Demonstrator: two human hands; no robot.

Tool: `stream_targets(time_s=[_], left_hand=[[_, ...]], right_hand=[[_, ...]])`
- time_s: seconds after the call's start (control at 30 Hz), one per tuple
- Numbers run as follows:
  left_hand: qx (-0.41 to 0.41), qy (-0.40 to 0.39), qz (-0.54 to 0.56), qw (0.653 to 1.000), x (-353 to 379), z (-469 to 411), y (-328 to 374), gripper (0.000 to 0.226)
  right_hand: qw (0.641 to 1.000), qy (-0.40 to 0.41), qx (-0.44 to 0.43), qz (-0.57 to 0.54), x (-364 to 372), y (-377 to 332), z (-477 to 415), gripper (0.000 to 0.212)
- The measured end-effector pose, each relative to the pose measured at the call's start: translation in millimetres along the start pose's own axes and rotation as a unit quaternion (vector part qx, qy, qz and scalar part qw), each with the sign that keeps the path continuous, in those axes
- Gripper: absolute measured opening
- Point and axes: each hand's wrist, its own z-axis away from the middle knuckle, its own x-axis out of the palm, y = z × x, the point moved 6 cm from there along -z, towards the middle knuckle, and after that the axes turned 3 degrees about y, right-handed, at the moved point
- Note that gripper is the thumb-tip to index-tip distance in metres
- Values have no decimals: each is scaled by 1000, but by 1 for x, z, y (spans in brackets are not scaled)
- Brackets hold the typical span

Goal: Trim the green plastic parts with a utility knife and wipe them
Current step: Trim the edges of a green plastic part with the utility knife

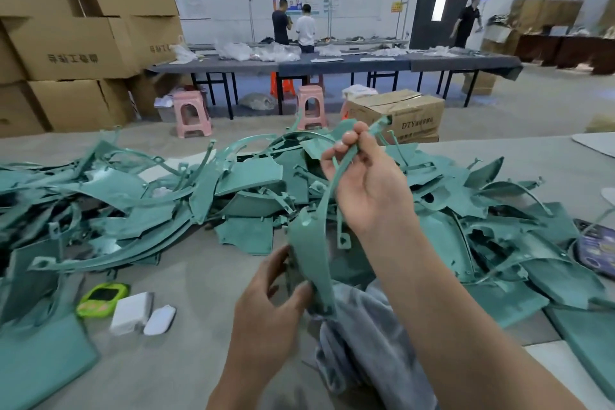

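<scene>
Far left, stacked cardboard boxes (83,27). Nearer, lime-green gadget (101,299) and white box (131,312) beside left hand (266,306), pinching the low end of a curved green part (311,260). Grey cloth (366,343) beneath. Right hand (366,190) curled round its upper strip. Behind, heaped green parts (166,196) crowding the grey table (186,276). Pink stools (192,113) beyond.

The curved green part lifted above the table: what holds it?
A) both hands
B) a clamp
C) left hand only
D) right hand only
A: the left hand grips the wide lower end of the curved green part, the right hand pinches its thin upper end.
</scene>
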Motion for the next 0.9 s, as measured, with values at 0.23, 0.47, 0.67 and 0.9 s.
stream_targets(time_s=[0.23,0.47,0.67,0.9], left_hand=[[135,-92,-143,976,-23,28,2,103],[138,185,-110,967,-50,54,-11,61],[-88,296,-81,948,-90,46,-63,20],[7,230,-124,965,-87,56,-72,35]], right_hand=[[980,146,7,-136,-47,8,-5,13],[963,189,106,158,-76,55,18,18],[433,-6,-67,899,-109,59,82,35],[272,-47,24,961,-146,22,102,43]])
